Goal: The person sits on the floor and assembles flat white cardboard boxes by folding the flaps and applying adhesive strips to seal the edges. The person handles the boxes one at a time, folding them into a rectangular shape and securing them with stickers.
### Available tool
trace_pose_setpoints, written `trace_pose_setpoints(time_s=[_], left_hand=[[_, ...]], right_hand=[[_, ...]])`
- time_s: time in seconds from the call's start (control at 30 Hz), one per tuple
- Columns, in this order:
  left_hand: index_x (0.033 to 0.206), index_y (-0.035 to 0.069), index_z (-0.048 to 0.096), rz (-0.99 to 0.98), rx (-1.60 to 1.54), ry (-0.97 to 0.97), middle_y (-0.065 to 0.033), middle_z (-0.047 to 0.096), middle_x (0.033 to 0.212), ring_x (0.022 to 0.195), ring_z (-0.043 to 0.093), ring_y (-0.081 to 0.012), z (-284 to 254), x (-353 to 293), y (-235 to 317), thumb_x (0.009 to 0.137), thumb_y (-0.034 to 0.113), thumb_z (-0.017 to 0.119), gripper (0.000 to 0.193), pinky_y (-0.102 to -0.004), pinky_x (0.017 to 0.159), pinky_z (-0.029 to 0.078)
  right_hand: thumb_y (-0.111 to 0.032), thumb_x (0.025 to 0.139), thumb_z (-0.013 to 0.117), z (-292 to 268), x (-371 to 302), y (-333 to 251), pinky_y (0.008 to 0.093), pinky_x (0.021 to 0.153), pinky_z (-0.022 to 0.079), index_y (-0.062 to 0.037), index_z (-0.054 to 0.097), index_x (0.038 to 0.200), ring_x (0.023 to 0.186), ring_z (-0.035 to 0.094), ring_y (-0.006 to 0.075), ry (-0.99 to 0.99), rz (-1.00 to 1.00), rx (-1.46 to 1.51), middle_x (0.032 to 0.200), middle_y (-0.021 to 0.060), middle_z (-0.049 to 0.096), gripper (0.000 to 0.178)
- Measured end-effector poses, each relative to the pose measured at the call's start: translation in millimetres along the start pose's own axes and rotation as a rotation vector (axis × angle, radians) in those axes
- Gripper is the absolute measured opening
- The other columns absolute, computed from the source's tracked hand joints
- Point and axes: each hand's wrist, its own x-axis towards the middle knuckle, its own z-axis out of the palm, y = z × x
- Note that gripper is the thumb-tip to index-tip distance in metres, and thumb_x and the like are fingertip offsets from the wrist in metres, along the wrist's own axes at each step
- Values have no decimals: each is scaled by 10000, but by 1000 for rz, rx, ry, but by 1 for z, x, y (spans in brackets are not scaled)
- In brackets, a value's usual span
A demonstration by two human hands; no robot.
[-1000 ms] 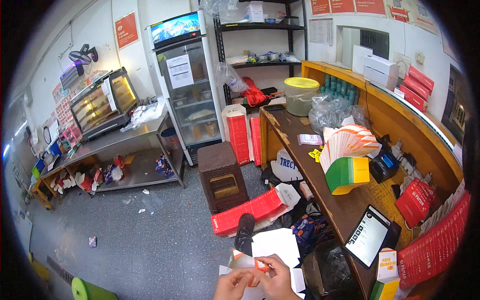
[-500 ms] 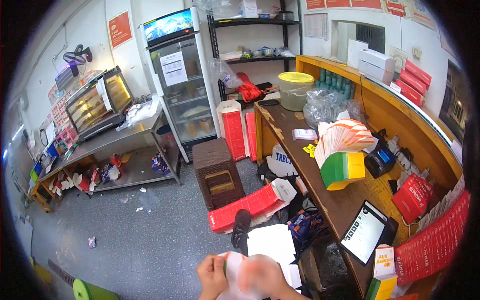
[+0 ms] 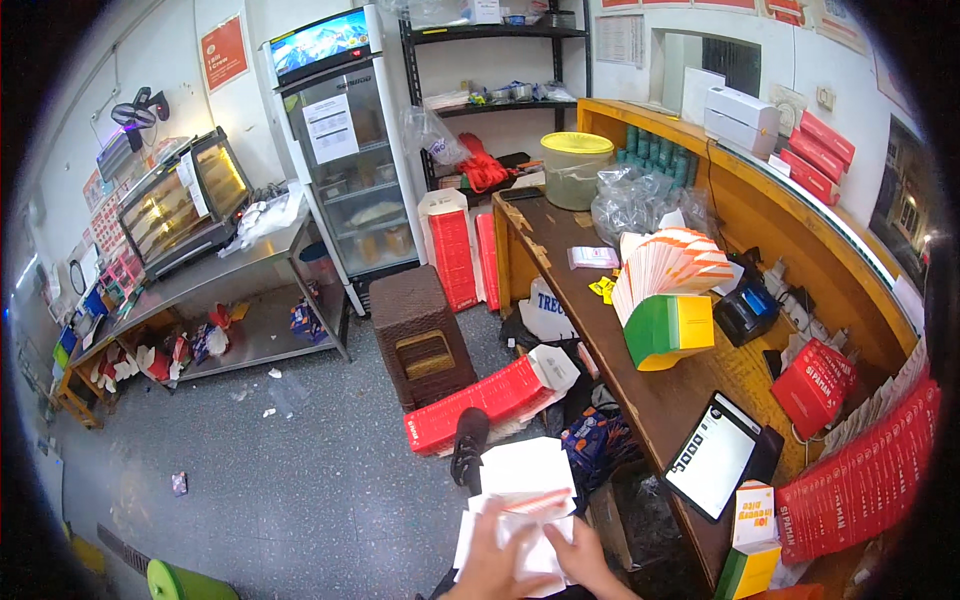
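Observation:
Low in the middle, both my hands are on a white cardboard piece with an orange-red stripe, partly folded. My left hand grips its left side, its fingers somewhat blurred by motion. My right hand holds the right side, with the thumb pressed on top. Flat white card lies beneath and just beyond the piece, over my lap. The lower edge of the piece is partly hidden by my hands. My dark shoe shows beyond the card.
A long red carton stack lies on the floor ahead, beside a brown stool. To the right runs a wooden counter bearing a tablet, fanned green-yellow cartons and a lidded bucket. A green bin stands lower left.
Both hands have moved slightly right and down, bringing the striped piece down over the flat white card. The fingers are now spread over it. The whole view has shifted a little.

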Motion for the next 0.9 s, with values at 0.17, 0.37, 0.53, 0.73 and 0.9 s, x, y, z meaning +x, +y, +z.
trace_pose_setpoints(time_s=[0.17,0.37,0.53,0.73,0.9], left_hand=[[1511,157,511,154,73,-362,-433,58,1610,1479,150,-623,73,-54,-47,845,584,699,814,-681,1194,150],[1501,115,507,389,156,-444,-329,251,1623,1478,304,-515,73,-63,-44,915,448,652,689,-605,1188,284],[914,9,647,44,-185,-440,-194,645,910,903,649,-407,39,-42,-2,965,230,621,228,-518,787,514],[916,-1,665,-284,-405,-375,-265,637,820,811,672,-397,52,-41,2,987,203,587,230,-475,724,508],[958,-22,668,-369,-628,-360,-242,661,821,803,670,-368,89,-57,-7,1026,245,532,308,-445,713,505]], right_hand=[[-210,994,682,-10,-15,38,340,820,536,41,667,1189,938,673,154,2,128,98,1021,123,750,319],[-203,989,693,-14,-23,50,335,814,535,41,665,1197,929,665,159,-5,192,212,1024,95,742,322],[-191,969,708,-24,-22,47,353,831,541,40,658,1206,930,695,186,-118,144,215,1034,106,748,334],[-116,954,724,-39,-39,23,276,732,525,51,687,1122,805,653,111,-317,419,234,958,73,720,240],[-235,916,717,-33,-61,10,509,689,522,38,666,923,866,681,485,-25,77,-377,866,311,666,277]])
